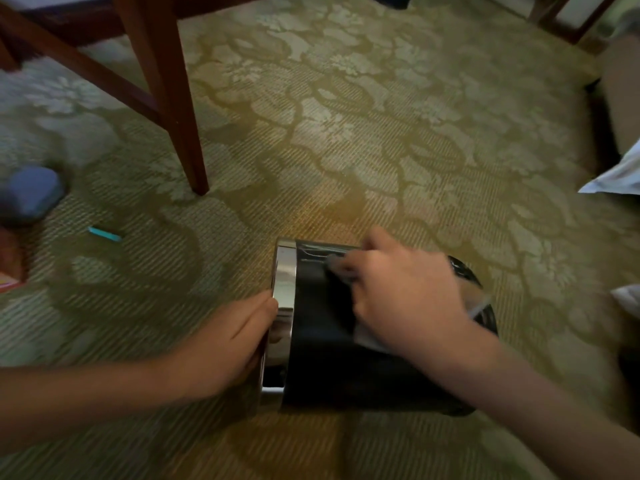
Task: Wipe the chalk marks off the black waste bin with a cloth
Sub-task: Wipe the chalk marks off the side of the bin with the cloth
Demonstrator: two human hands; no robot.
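The black waste bin (322, 358) lies on its side on the patterned carpet, its shiny metal rim (282, 296) turned to the left. Pale chalk lines (313, 253) show on its upper side near the rim. My left hand (228, 344) grips the rim from the left and steadies the bin. My right hand (405, 292) is on top of the bin and presses a grey cloth (337, 266) against the black surface beside the chalk lines. This hand is blurred and covers most of the cloth.
A wooden chair leg (173, 109) stands on the carpet at the upper left. A turquoise chalk stick (104, 233) lies on the floor to the left, near a blue-grey rounded object (33, 194). White cloth or paper (620, 174) shows at the right edge.
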